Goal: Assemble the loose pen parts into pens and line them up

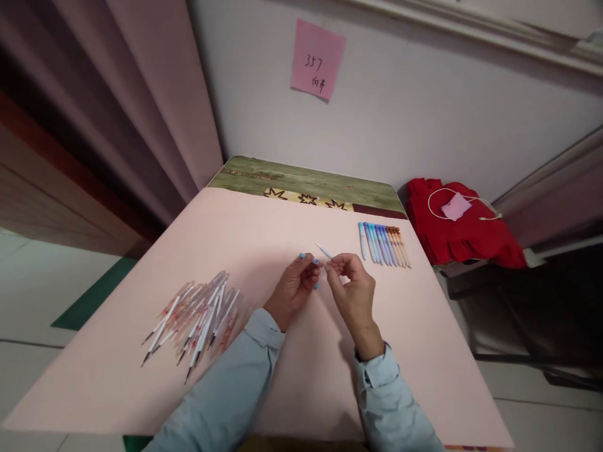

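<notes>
My left hand (296, 287) is closed around small blue pen parts (302, 256), with a bright blue end showing above the fingers and another below. Close beside it, my right hand (353, 285) pinches a slim pale-blue pen piece (324, 251) whose white pointed end aims up and left. Whether this is a barrel or a refill I cannot tell. The fingertips of both hands nearly meet over the middle of the table. To their left lies a loose pile of pen refills and clear barrels (200, 314). A neat row of pens (384, 245), blue through purple to brown-orange, lies at the right.
Pale pink covering lies over the table (424, 351), with a green wood-patterned strip (311, 179) at its far edge. Beyond the right edge is a red cloth (466, 232) with a white cord on it. A pink note (318, 59) hangs on the wall.
</notes>
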`<state>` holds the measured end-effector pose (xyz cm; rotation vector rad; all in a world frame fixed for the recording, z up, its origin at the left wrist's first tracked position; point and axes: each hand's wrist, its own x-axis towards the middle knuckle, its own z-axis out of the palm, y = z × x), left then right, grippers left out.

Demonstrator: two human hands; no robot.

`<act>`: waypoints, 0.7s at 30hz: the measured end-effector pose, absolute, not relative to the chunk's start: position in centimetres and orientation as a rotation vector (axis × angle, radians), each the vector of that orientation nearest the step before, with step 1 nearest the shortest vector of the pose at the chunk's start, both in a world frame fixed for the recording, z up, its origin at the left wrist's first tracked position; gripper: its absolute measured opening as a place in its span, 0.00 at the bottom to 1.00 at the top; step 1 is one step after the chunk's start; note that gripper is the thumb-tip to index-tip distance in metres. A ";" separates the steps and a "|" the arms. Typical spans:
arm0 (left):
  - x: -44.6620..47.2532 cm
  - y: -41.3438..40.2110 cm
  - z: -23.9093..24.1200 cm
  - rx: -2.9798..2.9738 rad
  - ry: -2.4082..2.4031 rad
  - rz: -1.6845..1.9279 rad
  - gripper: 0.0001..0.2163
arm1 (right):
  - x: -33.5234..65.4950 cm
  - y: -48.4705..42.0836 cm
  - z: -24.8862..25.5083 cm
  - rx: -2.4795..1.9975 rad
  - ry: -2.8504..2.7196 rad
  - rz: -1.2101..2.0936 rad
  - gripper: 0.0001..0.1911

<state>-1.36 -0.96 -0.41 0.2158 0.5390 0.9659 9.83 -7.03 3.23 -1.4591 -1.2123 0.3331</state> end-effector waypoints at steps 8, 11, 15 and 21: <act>-1.2 -1.0 -0.8 0.381 0.503 0.951 0.08 | 9.8 -7.5 3.1 -1.613 -1.363 0.190 0.05; -1.2 -1.0 -0.9 0.448 0.512 0.949 0.09 | 9.9 -7.4 2.9 -1.620 -1.352 0.183 0.04; -1.0 -1.3 -1.2 0.493 0.537 0.945 0.10 | 10.0 -7.4 2.6 -1.632 -1.355 0.220 0.04; -0.8 -1.5 -1.2 0.436 0.487 0.916 0.09 | 9.9 -7.3 2.5 -1.602 -1.277 0.319 0.08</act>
